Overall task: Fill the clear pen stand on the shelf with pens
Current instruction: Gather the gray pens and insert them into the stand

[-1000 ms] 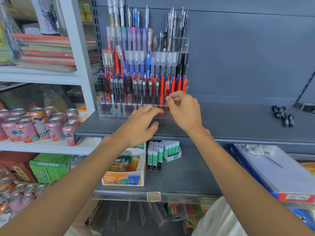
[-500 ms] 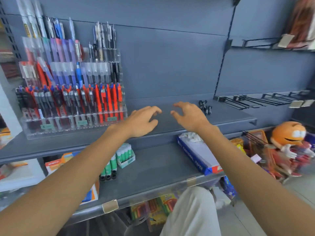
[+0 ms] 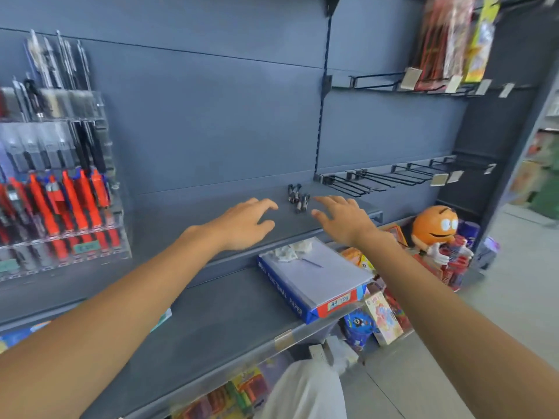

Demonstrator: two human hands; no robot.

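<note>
Both hands, left (image 3: 245,223) and right (image 3: 341,219), were released, flanking loose pens (image 3: 298,198) near shelf (image 3: 181,219) back edge

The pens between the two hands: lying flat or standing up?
Lying flat. The pens sit in a bunch on the shelf, none upright; the left hand and right hand are open beside them, gripping none.

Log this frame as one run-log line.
left hand open, empty | right hand open, empty | cluster of short dark pens on grey metal shelf, between hands, untouched | clear plastic pen stand at left, stocked
</note>
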